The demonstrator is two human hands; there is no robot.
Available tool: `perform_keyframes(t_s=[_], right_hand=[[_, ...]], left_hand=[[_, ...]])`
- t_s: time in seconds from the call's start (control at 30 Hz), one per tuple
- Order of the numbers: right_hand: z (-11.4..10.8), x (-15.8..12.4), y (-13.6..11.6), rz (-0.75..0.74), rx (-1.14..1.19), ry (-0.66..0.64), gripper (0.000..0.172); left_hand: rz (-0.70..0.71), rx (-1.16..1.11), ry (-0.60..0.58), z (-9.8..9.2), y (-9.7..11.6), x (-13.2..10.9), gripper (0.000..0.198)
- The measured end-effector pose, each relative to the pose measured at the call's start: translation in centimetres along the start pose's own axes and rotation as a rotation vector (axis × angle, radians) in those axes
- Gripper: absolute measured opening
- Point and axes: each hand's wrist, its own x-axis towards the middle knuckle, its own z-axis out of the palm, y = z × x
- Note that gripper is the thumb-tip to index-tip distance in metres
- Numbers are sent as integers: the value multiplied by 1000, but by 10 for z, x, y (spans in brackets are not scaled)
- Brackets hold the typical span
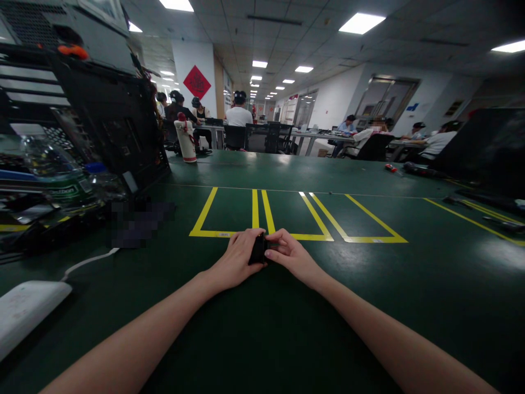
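Note:
A small black box-like object [258, 249] is held low over the green table, just in front of the yellow tape lines. My left hand [240, 254] is wrapped round its left side, with the thumb along the near edge. From the right, my right hand [289, 253] brings thumb and forefinger to the object's right edge, pinching at a dark part there. The fingers cover much of the object, and its exact kind does not show.
Yellow tape [256, 210] marks frames on the green table [262, 334]. To the left are a white power strip [30, 306], water bottles [61, 169] and an open computer case [123, 120]. A white bottle-shaped container [186, 141] stands further back. People sit at desks beyond.

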Motion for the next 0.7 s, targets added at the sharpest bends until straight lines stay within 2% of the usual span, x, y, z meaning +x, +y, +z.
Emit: perform_keyframes(t_s=[0.2,0.37,0.57,0.7], right_hand=[[-1,-1,-1,45,-8,-31,32],[-1,-2,1,-40,33,-87,33],[1,0,2,-6,17,-27,22],[1,1,3,-6,-16,-17,30]], left_hand=[[-18,-11,-6,-1,1,0,56],[4,0,-27,-3,0,-1,55],[-2,-1,-18,-1,-1,0,57],[-3,-3,-13,-1,0,0,57]])
